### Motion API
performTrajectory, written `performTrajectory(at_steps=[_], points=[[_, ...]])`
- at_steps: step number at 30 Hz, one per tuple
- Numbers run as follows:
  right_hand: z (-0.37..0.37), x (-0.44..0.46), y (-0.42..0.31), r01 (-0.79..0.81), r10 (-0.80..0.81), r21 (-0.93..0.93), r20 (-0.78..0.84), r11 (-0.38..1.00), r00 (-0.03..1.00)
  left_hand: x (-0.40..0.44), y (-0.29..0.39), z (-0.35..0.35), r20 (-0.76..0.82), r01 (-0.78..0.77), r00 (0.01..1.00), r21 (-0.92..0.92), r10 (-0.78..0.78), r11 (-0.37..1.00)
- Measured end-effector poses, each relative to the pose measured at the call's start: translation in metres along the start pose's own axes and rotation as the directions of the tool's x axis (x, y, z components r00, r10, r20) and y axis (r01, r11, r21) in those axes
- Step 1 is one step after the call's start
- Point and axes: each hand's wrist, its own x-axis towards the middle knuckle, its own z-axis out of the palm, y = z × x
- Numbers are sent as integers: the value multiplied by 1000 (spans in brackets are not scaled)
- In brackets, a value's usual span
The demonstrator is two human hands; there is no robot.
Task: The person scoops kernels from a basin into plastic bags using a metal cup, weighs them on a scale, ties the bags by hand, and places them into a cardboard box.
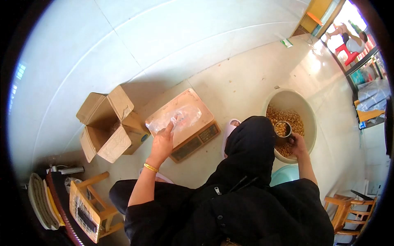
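My left hand (pixel 162 141) pinches a clear plastic bag (pixel 189 117), which lies loosely over the flat top of a digital scale (pixel 182 96). The scale's dark keypad and display strip (pixel 196 141) faces my knees. My right hand (pixel 299 146) grips the handle of a dark metal mug (pixel 283 138). Inside the mug are small yellow-brown pieces that look like nuts or beans. The mug is over a big pale bucket (pixel 312 121), where many similar brown pieces (pixel 289 115) lie; whether it touches them I cannot tell.
An open cardboard box (pixel 111 141) stands left of the scale. A wooden stool (pixel 96 205) is at lower left, a wooden chair (pixel 347 211) at lower right. Part of a teal basin (pixel 286 175) shows beside the bucket. Another person (pixel 356 43) sits by the doorway.
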Motion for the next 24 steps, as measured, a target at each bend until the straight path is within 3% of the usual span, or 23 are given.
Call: performTrajectory(at_steps=[1,6,8,9,11,12,17,19,21,23,24], points=[[-3,-6,-6,6,-11,50,96,999,995,-1,-1,1,-23,0,1000,16,0,1000],[-3,-5,-11,15,-19,84,39,996,999,8,4,0,-50,29,998,-38,-30,999],[5,-4,-13,93,-101,235,26,968,995,7,11,-13,-45,77,995,-184,-86,980],[9,-3,-18,82,-97,227,53,970,994,5,9,-16,-61,96,992,-174,-108,980],[19,-19,-44,210,-219,180,31,961,975,5,2,-20,-84,158,981,-189,-177,969],[23,-24,-56,233,-252,218,64,948,966,9,5,-28,20,297,954,-228,-301,927],[84,-75,-127,374,-433,261,226,890,873,9,-26,-11,-102,254,950,-294,-295,921],[141,-109,-146,344,-449,308,396,887,801,9,-30,-9,-115,230,956,-269,-268,935],[195,-129,-154,211,-353,358,399,910,846,9,-30,-8,-127,222,955,-294,-268,930],[239,-122,-145,116,-280,290,630,950,724,8,-32,-6,-139,216,953,-316,-270,924],[270,-132,-134,52,-213,263,632,964,745,8,-35,-5,-119,235,948,-361,-294,903]])
